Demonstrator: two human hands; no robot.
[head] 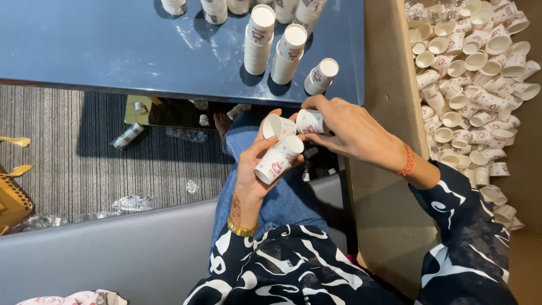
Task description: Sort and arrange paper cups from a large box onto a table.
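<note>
My left hand [254,169] grips two paper cups [278,158], right hand [344,130] pinches another cup [310,121]; I line rims up squarely so they nest.

**Premises: seating area, counter and floor**

A glossy dark blue counter [113,45] spans the upper part of the view, its surface reflecting soft overhead light. Its near edge runs left to right. Below it lies a grey ribbed carpet [68,147], littered with crumpled clear plastic wrappers [132,202]. A grey upholstered seat [113,254] occupies the foreground. A tan cardboard wall [389,113] stands at the counter's right edge.
</note>
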